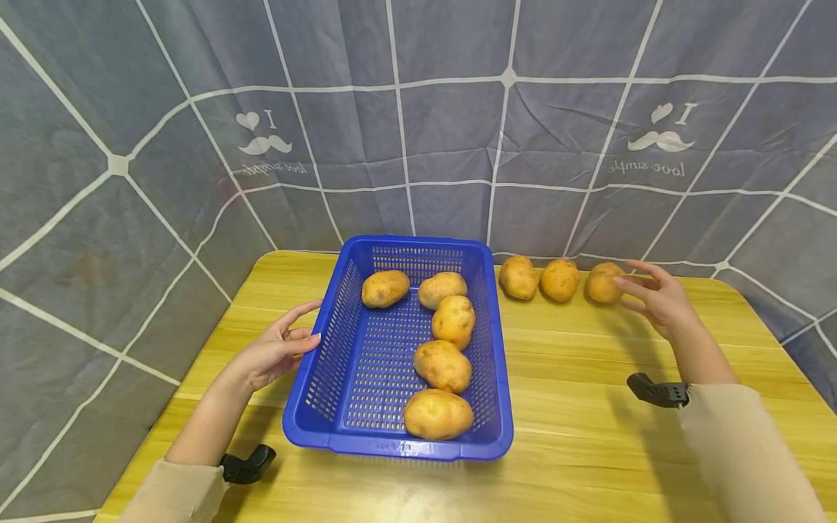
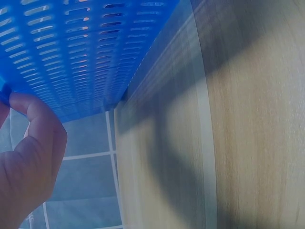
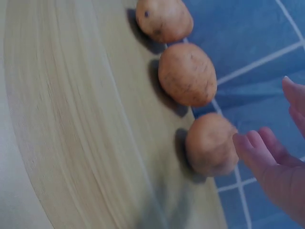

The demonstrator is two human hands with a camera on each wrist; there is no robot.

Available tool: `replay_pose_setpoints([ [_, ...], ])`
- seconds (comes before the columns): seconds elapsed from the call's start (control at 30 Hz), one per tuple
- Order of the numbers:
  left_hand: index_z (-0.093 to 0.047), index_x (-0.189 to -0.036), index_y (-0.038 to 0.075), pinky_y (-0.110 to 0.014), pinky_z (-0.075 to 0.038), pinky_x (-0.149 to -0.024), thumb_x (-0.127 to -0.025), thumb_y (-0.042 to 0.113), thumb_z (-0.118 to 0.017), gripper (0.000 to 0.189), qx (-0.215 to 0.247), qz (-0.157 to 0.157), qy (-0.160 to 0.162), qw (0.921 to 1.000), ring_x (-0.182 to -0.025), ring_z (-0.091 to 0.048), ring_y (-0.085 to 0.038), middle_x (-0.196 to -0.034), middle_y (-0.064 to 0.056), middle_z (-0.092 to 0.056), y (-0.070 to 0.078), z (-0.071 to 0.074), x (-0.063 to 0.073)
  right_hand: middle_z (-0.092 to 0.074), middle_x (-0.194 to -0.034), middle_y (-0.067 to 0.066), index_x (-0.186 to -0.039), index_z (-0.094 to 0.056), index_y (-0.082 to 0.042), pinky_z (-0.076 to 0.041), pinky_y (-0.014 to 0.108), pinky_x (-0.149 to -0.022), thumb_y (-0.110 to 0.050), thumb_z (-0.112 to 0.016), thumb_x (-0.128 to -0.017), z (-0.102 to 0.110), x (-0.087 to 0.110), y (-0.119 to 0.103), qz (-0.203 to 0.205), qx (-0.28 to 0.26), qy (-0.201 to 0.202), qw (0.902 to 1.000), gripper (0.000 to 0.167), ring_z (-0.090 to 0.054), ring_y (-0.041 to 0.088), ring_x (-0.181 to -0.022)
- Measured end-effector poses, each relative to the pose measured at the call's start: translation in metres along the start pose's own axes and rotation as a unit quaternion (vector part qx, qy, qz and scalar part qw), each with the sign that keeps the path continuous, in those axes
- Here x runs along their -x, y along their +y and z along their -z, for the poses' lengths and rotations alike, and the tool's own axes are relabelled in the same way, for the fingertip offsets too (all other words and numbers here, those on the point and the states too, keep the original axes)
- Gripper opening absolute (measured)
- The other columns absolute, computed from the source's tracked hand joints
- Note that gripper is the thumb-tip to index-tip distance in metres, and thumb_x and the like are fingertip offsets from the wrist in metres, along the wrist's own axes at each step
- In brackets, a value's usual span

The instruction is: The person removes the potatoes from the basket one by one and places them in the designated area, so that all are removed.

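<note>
A blue slotted basket [image 1: 497, 341] stands on the wooden table [image 1: 588, 421] and holds several potatoes [image 1: 445, 365]. My left hand [image 1: 294, 340] is at its left wall, straight fingers touching the rim; the left wrist view shows a finger [image 2: 35, 124] against the blue wall [image 2: 86, 47]. Three more potatoes lie in a row on the table behind the basket's right side. My right hand [image 1: 639, 289] is spread, its fingertips at the rightmost potato [image 1: 603, 282]. In the right wrist view the fingers [image 3: 267, 152] just reach that potato [image 3: 211, 144], with the other two [image 3: 187, 74] [image 3: 164, 19] beyond.
A grey cloth backdrop [image 1: 458, 131] with white lines hangs close behind and around the table's far edge. Bare wood lies in front of and to the right of the basket. Black wrist mounts [image 1: 657, 392] [image 1: 247, 465] sit on both sleeves.
</note>
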State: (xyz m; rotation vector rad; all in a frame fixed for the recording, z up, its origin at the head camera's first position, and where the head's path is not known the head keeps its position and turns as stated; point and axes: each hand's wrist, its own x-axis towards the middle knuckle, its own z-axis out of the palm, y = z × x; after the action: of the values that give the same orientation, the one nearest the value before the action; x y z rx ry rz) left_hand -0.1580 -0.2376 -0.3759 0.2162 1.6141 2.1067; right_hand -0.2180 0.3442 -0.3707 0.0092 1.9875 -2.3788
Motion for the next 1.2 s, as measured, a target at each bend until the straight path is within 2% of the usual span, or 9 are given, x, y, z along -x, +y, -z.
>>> replay_pose_setpoints([
  [0.13,-0.019,-0.144,0.013,-0.030,-0.055,-0.073,-0.092,-0.002,-0.053,0.064,-0.002,0.003,0.005,1.0000,-0.080,-0.066,-0.018,-0.093,-0.006,-0.065,0.000,0.000,0.000,-0.058,-0.096,-0.004,-0.116,-0.052,-0.019,-0.055,0.025,-0.070,0.003,-0.059,-0.088,-0.010,0.003,-0.005,0.006,0.002,-0.029,0.9996,0.036,-0.062,0.007,-0.084],
  [0.3,-0.020,-0.143,0.014,-0.030,-0.055,-0.073,-0.092,-0.002,-0.053,0.063,-0.006,0.009,0.013,0.9999,-0.080,-0.066,-0.018,-0.094,-0.006,-0.065,-0.001,0.000,-0.001,-0.059,-0.099,-0.003,-0.113,-0.059,-0.022,-0.054,0.026,-0.073,0.002,-0.057,-0.090,-0.029,0.006,-0.010,-0.003,0.000,-0.074,0.9973,0.034,-0.060,0.009,-0.089],
  [0.57,-0.020,-0.143,0.014,-0.030,-0.055,-0.073,-0.092,-0.002,-0.053,0.063,-0.008,0.015,0.019,0.9997,-0.080,-0.066,-0.018,-0.093,-0.006,-0.065,-0.001,0.001,-0.001,-0.058,-0.105,-0.003,-0.113,-0.057,-0.024,-0.054,0.029,-0.078,-0.001,-0.056,-0.091,-0.064,0.013,-0.011,-0.024,0.042,-0.129,0.9905,0.031,-0.060,0.010,-0.093],
  [0.83,-0.022,-0.143,0.015,-0.030,-0.055,-0.073,-0.092,-0.002,-0.054,0.062,-0.002,0.006,0.006,1.0000,-0.080,-0.066,-0.017,-0.093,-0.006,-0.066,-0.001,0.001,-0.001,-0.053,-0.111,0.003,-0.112,-0.058,-0.024,-0.053,0.031,-0.080,0.000,-0.058,-0.090,-0.090,0.021,-0.009,-0.027,0.077,-0.159,0.9839,0.032,-0.059,0.013,-0.096],
  [1.03,-0.025,-0.140,0.017,-0.029,-0.055,-0.073,-0.092,-0.003,-0.053,0.059,0.000,0.006,0.008,0.9999,-0.080,-0.066,-0.017,-0.092,-0.005,-0.066,0.000,0.000,0.000,-0.048,-0.115,0.012,-0.112,-0.057,-0.023,-0.053,0.033,-0.081,-0.001,-0.060,-0.089,-0.106,0.024,-0.012,-0.031,0.088,-0.164,0.9820,0.032,-0.059,0.015,-0.098],
  [1.2,-0.022,-0.142,0.015,-0.030,-0.055,-0.073,-0.091,-0.002,-0.054,0.062,0.005,0.009,0.009,0.9999,-0.080,-0.066,-0.017,-0.093,-0.006,-0.066,0.001,-0.001,0.001,-0.047,-0.116,0.017,-0.112,-0.057,-0.023,-0.053,0.035,-0.082,0.000,-0.060,-0.089,-0.117,0.027,-0.014,-0.030,0.094,-0.173,0.9799,0.033,-0.059,0.017,-0.097],
])
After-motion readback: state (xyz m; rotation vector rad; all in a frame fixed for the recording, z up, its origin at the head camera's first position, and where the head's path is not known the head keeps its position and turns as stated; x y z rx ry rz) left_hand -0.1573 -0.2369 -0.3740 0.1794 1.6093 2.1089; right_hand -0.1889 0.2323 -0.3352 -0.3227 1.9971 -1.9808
